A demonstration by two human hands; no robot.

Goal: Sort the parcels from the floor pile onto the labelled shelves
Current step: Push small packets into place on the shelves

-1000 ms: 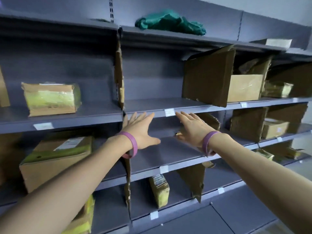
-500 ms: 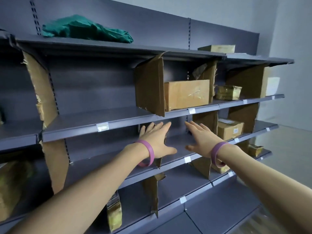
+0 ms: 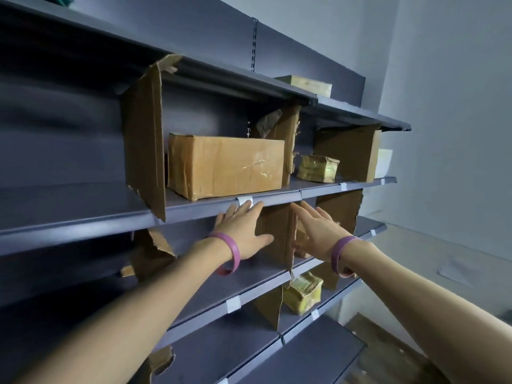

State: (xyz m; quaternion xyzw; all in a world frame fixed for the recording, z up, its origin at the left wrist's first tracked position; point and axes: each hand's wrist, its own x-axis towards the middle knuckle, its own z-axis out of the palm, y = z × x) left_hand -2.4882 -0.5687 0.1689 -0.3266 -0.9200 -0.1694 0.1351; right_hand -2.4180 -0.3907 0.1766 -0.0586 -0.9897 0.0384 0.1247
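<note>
Reaching up and forward with both bare arms toward the grey shelves [image 3: 69,206], wearing a purple wristband [image 3: 230,253] on each wrist. Keeping the left hand [image 3: 241,228] flat, fingers straight and close together, gripping nothing, fingertips lying at the front lip of a shelf just beside a white label [image 3: 245,201]; not showing clearly whether touching it or not. Keeping the right hand [image 3: 318,231] flat as well, fingers straight and slightly spread, likewise gripping nothing, hovering before the bay one level under that lip. Flanking an upright cardboard divider [image 3: 277,234] with the two hands, left hand on its left side, right hand on its right. Looking down past the right wrist at a yellow-taped parcel [image 3: 303,296] lying on the next shelf below, just right of another torn divider. Looking up past the left fingertips at a large brown box [image 3: 224,167] sitting on the labelled shelf, just right of a tall divider [image 3: 144,145]. Looking further right along that shelf at a small taped parcel [image 3: 318,169] resting in the neighbouring bay. Looking higher and farther at a flat parcel [image 3: 304,84] lying on the top shelf, near the pale wall [image 3: 457,134], with brownish floor [image 3: 388,356] showing at lower right.
</note>
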